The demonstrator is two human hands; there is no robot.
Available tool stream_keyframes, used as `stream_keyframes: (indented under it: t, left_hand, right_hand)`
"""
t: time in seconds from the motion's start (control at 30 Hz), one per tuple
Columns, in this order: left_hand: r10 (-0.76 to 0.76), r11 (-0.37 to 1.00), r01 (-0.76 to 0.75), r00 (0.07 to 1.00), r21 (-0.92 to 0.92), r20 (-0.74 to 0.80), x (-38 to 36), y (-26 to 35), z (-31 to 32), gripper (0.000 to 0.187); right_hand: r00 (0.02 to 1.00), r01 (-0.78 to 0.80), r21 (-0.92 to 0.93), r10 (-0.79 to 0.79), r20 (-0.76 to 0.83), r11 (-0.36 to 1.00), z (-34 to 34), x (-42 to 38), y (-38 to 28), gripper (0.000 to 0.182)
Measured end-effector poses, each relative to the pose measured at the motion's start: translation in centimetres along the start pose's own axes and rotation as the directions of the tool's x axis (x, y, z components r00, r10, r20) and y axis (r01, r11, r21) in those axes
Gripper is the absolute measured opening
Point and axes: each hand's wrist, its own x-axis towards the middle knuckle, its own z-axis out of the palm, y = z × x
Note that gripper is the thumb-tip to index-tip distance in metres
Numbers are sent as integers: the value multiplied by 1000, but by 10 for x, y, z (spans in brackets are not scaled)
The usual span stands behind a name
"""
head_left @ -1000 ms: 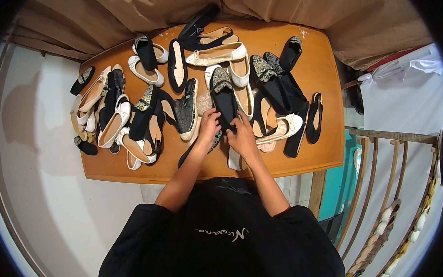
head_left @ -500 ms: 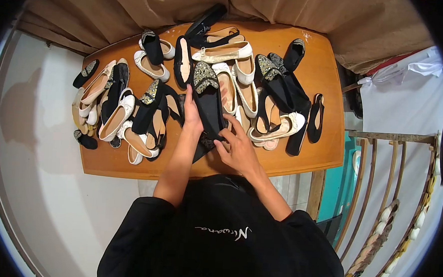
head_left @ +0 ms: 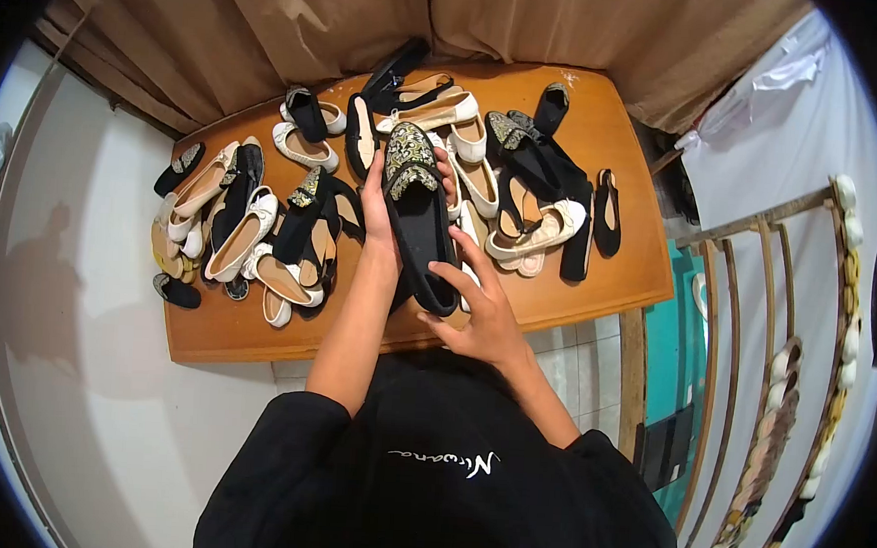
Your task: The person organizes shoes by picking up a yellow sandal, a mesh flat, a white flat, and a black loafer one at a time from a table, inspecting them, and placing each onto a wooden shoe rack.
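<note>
A black flat shoe [head_left: 417, 218] with a gold embroidered toe is lifted above the wooden table [head_left: 618, 254], toe pointing away from me. My left hand [head_left: 381, 206] grips it along its left side, fingers wrapped over the toe end. My right hand [head_left: 482, 301] cups the heel end from the right, fingers spread against the sole edge. Under and around the shoe lies a heap of other flats, black, white and beige.
Several shoes [head_left: 253, 225] cover the left and middle of the table, with a black pair [head_left: 601, 208] near the right edge. Brown curtains [head_left: 373, 13] hang behind. A wooden rail [head_left: 755, 291] and a white cloth [head_left: 803, 124] stand to the right.
The black embroidered shoe has come up off the pile and nearer to me. My left hand slid up to its toe; my right hand went to its heel. The view tilted slightly.
</note>
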Motion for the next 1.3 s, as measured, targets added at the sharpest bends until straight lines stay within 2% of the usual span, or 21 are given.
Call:
stream_keyframes:
  t: [0.1,0.23,0.37,0.43,0.57,0.6,0.63,0.73,0.77,0.83,0.97,1.0,1.1,1.3]
  left_hand:
    - [-35,999,33,998,-43,-54,-16,-13,6,64]
    - [-105,993,106,994,-44,28,-40,-32,9,67]
    - [-154,988,153,988,-29,-17,-64,-61,17,68]
    - [-189,978,186,982,-93,-25,-79,-75,26,70]
    - [-219,975,222,973,30,-65,-104,-104,22,66]
    - [-268,963,268,963,6,0,-111,-111,24,63]
    - [-267,963,268,959,0,-92,-118,-122,33,63]
    - [-263,943,288,952,167,-156,-131,-153,32,61]
    - [-303,931,326,942,166,-147,-134,-162,31,61]
    - [-450,836,472,882,279,-143,-141,-182,22,60]
    - [-585,759,590,804,275,-109,-150,-243,40,56]
    - [-607,772,585,794,249,19,-152,-259,50,60]
    - [-680,677,660,730,325,-65,-141,-306,49,63]
    - [-778,576,747,625,332,-58,-117,-405,47,68]
  right_hand:
    - [1000,18,-29,-18,-17,999,4,-22,-15,63]
    - [997,-12,0,12,-76,1000,5,-50,-43,63]
    - [991,-38,-36,33,-133,999,6,-84,-73,64]
    - [985,-46,-92,29,-173,995,9,-104,-85,65]
    - [953,-110,-120,71,-295,987,14,-142,-111,68]
    - [944,-118,-121,74,-323,986,14,-152,-117,68]
    - [932,-130,-119,81,-353,984,15,-161,-123,69]
    - [875,-190,-196,76,-477,962,15,-188,-134,71]
    - [846,-222,-243,63,-530,944,12,-196,-137,71]
    - [797,-262,-272,48,-602,926,4,-208,-142,71]
    - [693,-363,-328,16,-721,872,-17,-234,-148,70]
    - [672,-383,-329,16,-740,863,-23,-242,-149,70]
    - [629,-439,-342,13,-777,831,-48,-267,-150,72]
    - [586,-497,-396,-38,-809,772,-111,-312,-148,68]
